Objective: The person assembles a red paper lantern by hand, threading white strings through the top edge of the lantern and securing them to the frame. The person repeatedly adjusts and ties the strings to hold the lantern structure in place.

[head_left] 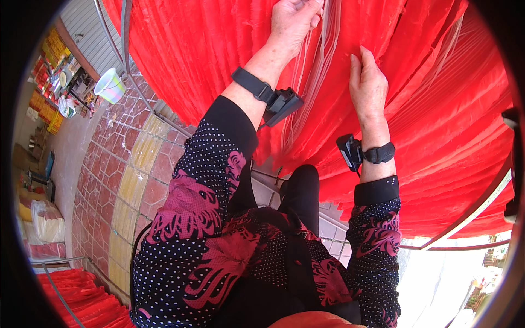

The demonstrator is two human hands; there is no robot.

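1. Up at the top of the view, the left hand (292, 22) reaches into a wide hanging sheet of red strands (437, 109), its fingers curled and pinching a pale streak of strands (325, 60) that runs down through the red.
2. Over to the right, the right hand (367, 85) lies flat against the red sheet, fingers straight and together, grip released; it looks to be pressing the strands down so they stay spread while the other hand picks.
3. Both wrists carry a black strap with a small black device: the one on the left wrist (281, 104), the other on the right wrist (351, 153).
4. The red sheet drapes over a curved metal rail (481, 205) at the lower right, which is probably why it falls in long folds toward the person.
5. Below, dotted black sleeves with a red leaf print (208, 218) fill the middle of the picture.
6. Off to the left, a tiled floor (131, 164) shows, with a pale green bucket (110, 86) standing on it, well apart from both hands.
7. Bottom left, another red bundle (82, 298) lies on a rack.
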